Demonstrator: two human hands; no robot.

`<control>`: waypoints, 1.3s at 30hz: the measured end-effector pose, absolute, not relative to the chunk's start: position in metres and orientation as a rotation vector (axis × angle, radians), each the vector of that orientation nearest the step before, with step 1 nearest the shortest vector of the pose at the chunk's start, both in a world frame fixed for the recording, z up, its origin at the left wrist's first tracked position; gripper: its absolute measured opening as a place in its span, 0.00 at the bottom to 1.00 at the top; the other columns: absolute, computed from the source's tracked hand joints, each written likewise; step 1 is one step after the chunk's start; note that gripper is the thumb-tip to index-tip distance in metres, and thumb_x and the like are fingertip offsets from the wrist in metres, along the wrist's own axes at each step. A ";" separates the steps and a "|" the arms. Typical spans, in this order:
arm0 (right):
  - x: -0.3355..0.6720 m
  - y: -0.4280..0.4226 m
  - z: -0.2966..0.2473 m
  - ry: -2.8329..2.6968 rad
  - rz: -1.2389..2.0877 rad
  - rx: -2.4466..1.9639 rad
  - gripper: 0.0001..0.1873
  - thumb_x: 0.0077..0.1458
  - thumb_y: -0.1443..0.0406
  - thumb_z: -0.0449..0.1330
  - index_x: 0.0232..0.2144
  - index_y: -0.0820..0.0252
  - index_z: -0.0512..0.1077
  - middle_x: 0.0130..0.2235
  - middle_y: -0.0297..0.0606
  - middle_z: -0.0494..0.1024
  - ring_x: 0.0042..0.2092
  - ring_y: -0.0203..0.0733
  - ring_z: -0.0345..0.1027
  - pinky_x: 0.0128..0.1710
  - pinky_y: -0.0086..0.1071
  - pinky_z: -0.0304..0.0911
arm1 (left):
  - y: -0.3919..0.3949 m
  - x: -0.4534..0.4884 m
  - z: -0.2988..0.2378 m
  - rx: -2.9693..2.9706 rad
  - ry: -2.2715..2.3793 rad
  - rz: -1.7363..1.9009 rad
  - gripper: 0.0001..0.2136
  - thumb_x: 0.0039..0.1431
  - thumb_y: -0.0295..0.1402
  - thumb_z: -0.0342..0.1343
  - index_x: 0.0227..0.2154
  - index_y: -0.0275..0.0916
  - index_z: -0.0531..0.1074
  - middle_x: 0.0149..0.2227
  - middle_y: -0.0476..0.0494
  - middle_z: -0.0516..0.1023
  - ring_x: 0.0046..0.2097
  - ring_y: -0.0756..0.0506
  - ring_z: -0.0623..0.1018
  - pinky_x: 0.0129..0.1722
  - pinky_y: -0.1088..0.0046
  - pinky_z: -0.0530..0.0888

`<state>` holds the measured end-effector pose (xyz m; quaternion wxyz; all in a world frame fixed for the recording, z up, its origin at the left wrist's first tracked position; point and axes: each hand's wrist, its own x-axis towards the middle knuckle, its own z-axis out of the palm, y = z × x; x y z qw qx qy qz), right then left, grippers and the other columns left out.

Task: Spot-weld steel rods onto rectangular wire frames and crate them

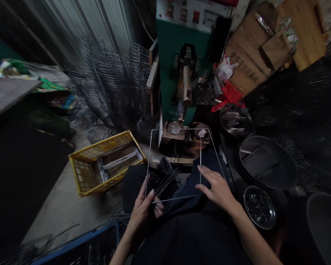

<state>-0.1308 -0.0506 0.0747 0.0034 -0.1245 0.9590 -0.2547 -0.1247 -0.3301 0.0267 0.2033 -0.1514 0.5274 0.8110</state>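
A thin metal wire frame [179, 129], roughly four-sided, stands out over my lap. My left hand [143, 204] is closed on its near left corner, with the thumb pressed on the wire. My right hand [218, 186] is open at the frame's right side, thumb and fingers apart. Its fingertips lie against a thin upright rod [200, 154]; I cannot tell whether that rod belongs to the frame. Several loose metal rods [165, 182] rest on my lap between the hands. Beyond the frame stands a green machine [168, 70] with a metal arm [187, 82].
At left is a yellow crate [79, 180] with metal rods in it. Stacks of wire racks [104, 73] stand behind. On the right are a dark round basin [281, 165], a bowl of small metal pieces [259, 208] and cardboard boxes [245, 48]. A small dish [174, 128] sits below the machine.
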 end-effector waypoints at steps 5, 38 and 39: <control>-0.122 -0.071 0.073 2.797 -0.938 -0.551 0.40 0.54 0.61 0.66 0.65 0.53 0.56 0.62 0.40 0.65 0.61 0.46 0.62 0.59 0.39 0.62 | -0.325 -0.120 0.044 -0.437 1.480 2.269 0.46 0.57 0.44 0.59 0.68 0.44 0.34 0.19 0.49 0.75 0.16 0.47 0.72 0.14 0.78 0.67; -0.147 -0.056 0.072 2.754 -0.979 -0.645 0.45 0.47 0.73 0.68 0.65 0.51 0.57 0.61 0.39 0.66 0.60 0.45 0.63 0.60 0.36 0.60 | -0.318 -0.141 0.047 -0.332 1.477 2.320 0.43 0.61 0.41 0.55 0.68 0.45 0.30 0.20 0.46 0.76 0.17 0.46 0.73 0.15 0.75 0.70; -0.147 -0.056 0.072 2.750 -0.978 -0.632 0.45 0.48 0.72 0.68 0.65 0.50 0.57 0.61 0.38 0.66 0.60 0.45 0.63 0.60 0.36 0.61 | -0.318 -0.141 0.048 -0.354 1.471 2.316 0.42 0.62 0.41 0.55 0.68 0.45 0.31 0.20 0.47 0.76 0.16 0.46 0.73 0.15 0.76 0.70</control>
